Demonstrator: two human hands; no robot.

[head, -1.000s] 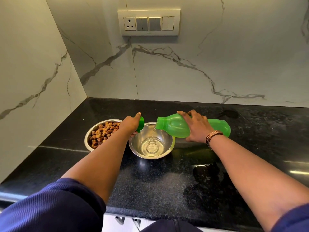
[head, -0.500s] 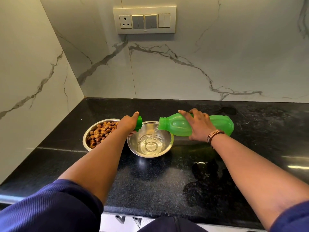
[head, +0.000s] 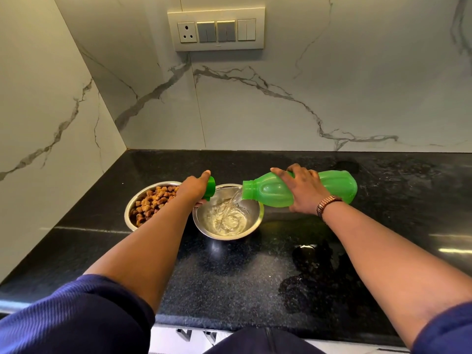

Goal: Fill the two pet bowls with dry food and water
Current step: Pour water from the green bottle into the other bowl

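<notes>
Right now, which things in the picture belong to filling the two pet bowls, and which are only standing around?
Belongs to the job:
- green plastic bottle, tilted and pouring, held by right hand
- steel bowl with water
- steel bowl with brown dry food
- green bottle cap, in left hand

Just there:
- white switch panel on the wall
- black stone counter

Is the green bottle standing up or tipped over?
Tipped. The green bottle lies sideways in the right hand, water running into the bowl.
</notes>
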